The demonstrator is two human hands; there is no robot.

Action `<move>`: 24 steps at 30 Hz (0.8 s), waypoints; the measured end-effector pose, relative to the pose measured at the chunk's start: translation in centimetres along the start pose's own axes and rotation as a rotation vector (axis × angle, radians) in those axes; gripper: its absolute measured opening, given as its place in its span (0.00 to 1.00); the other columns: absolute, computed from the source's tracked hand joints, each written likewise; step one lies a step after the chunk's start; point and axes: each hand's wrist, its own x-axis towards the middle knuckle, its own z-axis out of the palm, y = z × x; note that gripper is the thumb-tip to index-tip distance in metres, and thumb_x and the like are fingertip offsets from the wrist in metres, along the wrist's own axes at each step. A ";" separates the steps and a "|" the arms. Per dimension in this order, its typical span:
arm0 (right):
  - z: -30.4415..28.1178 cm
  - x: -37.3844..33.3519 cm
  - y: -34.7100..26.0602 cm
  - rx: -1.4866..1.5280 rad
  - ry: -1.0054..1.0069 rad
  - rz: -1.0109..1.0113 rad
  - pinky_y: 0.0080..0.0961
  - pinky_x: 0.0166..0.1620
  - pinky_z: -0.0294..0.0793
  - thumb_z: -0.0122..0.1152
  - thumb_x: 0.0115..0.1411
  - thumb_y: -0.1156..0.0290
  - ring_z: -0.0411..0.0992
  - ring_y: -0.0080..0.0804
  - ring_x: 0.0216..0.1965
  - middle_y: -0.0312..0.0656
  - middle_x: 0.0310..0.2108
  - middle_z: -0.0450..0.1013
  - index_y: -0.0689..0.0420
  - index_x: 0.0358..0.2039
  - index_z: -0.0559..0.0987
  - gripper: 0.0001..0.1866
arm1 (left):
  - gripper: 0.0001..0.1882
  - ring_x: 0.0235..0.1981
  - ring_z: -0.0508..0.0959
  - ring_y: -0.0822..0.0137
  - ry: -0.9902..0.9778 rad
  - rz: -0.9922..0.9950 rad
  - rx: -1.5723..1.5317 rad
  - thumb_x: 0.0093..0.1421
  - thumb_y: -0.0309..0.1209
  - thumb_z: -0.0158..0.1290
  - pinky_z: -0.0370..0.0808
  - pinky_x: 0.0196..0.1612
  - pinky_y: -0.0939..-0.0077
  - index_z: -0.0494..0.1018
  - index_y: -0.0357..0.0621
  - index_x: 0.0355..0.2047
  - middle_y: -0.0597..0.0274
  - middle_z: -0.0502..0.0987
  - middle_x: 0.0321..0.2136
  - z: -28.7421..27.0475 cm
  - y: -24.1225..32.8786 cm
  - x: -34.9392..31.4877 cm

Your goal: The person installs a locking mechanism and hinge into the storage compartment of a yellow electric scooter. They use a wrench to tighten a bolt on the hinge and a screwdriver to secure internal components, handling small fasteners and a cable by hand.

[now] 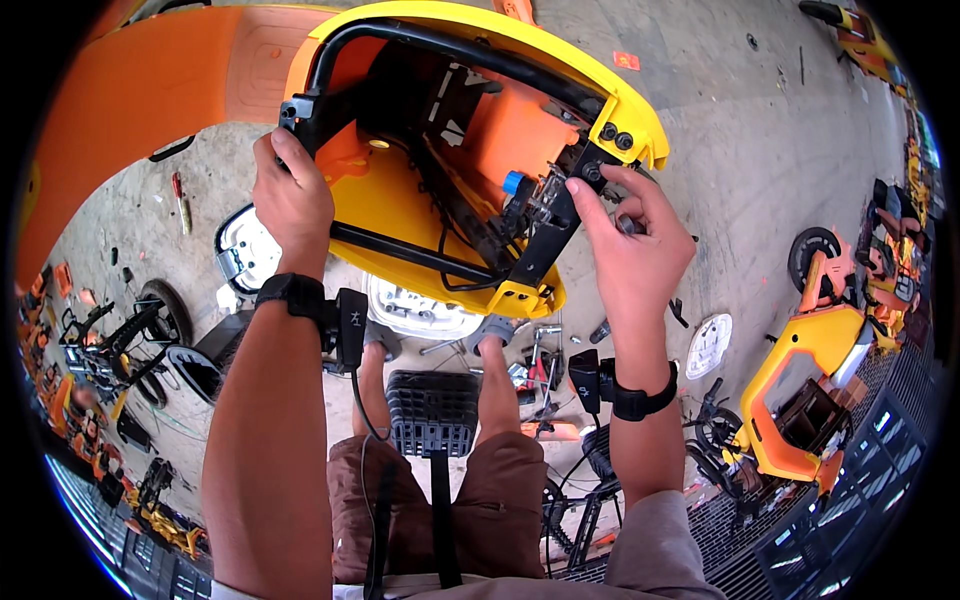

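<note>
No wording could be read with certainty. A small white mark stood on the left wristband's black box (351, 335) and another on the right wristband's black box (584, 375), both too small to make out.

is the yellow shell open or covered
Open: the blue cap and orange panel show inside the yellow shell.

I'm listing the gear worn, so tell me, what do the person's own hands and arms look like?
The left hand and right hand are bare, without gloves. Each wrist wears a black strap with a black boxy device bearing a small pale marking; a thin cable runs from each. A grey sleeve shows on the right arm.
</note>
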 end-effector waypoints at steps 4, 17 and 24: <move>0.3 -0.1 0.5 0.078 -0.016 -0.119 0.16 0.22 0.60 0.71 0.49 0.75 0.61 0.17 0.17 0.33 0.18 0.67 0.56 0.36 0.83 0.13 | 0.26 0.35 0.75 0.36 0.004 -0.005 0.028 0.68 0.51 0.30 0.70 0.38 0.49 0.69 0.44 0.40 0.42 0.78 0.31 0.1 -0.4 0.1; 0.2 -0.6 -0.2 0.022 0.036 -0.003 0.14 0.24 0.54 0.69 0.52 0.75 0.54 0.15 0.20 0.29 0.18 0.58 0.56 0.38 0.83 0.11 | 0.26 0.35 0.73 0.33 0.001 0.005 -0.032 0.68 0.51 0.28 0.68 0.37 0.47 0.68 0.44 0.41 0.37 0.76 0.30 0.1 -0.3 0.0; 0.2 -0.4 0.9 -0.023 0.028 -0.196 0.17 0.23 0.56 0.70 0.50 0.75 0.57 0.18 0.19 0.31 0.18 0.61 0.56 0.39 0.82 0.13 | 0.26 0.36 0.73 0.34 -0.011 -0.004 -0.027 0.69 0.51 0.28 0.69 0.37 0.48 0.67 0.44 0.41 0.38 0.76 0.31 -0.1 -0.2 -0.1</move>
